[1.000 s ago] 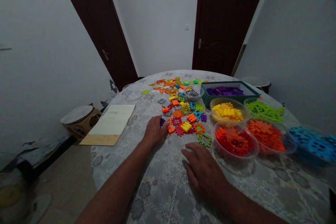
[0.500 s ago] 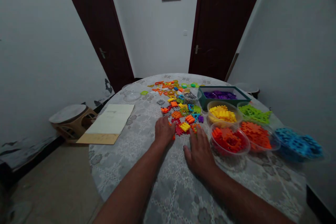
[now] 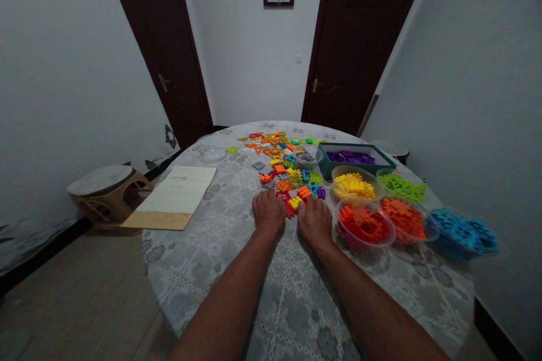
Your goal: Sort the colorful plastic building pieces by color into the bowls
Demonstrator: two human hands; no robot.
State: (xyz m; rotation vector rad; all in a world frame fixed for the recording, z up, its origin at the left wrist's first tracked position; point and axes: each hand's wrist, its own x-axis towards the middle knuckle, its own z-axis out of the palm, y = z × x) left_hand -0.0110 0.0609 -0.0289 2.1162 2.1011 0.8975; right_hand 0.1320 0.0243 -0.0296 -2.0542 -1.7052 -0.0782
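Note:
Loose plastic pieces in many colours lie in a long pile down the middle of the table. At the pile's near end, my left hand rests beside red pieces, its fingers bent and their tips hidden behind the hand. To the right, my right hand is against the pile, next to a yellow piece and an orange piece; its fingertips are partly hidden too. Whether either hand grips a piece cannot be made out.
Right of my hands stand clear bowls of red, yellow, orange, green and blue pieces. A green box holds purple pieces. An open notebook lies left; a stool stands beyond the table edge.
My right hand has moved left and its fingers have drawn in, closer to my left hand. My left hand's fingers are more bent. The view has shifted slightly.

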